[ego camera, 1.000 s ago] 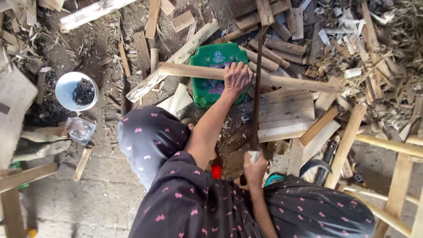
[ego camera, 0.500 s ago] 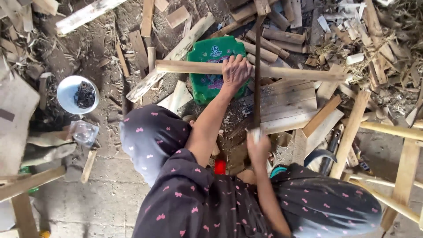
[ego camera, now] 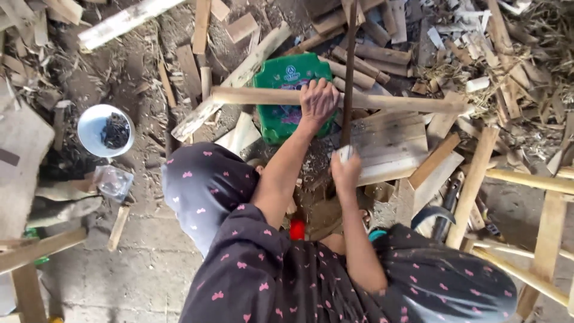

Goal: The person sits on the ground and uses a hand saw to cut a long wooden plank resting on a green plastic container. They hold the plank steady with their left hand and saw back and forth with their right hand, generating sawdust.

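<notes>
Across the green plastic crate point(ego camera: 281, 90): long wooden stick point(ego camera: 382, 101), left hand point(ego camera: 317, 100) clasped around it. Just nearer than the crate: right hand point(ego camera: 345, 170) fisted on a raised dark blade point(ego camera: 348, 72). Risk: blade likely glances off the round stick toward the gripping fingers

A green plastic container point(ego camera: 287, 84) with a scalloped rim lies on the ground among wood scraps, just beyond the knees; its face carries a round white emblem near the top edge and a purple-and-pale printed patch lower down; a wooden stick crosses over its middle. A small clear plastic packet point(ego camera: 113, 181) lies at the left, just below a white bowl point(ego camera: 89, 128); no signs or screens show.
</notes>
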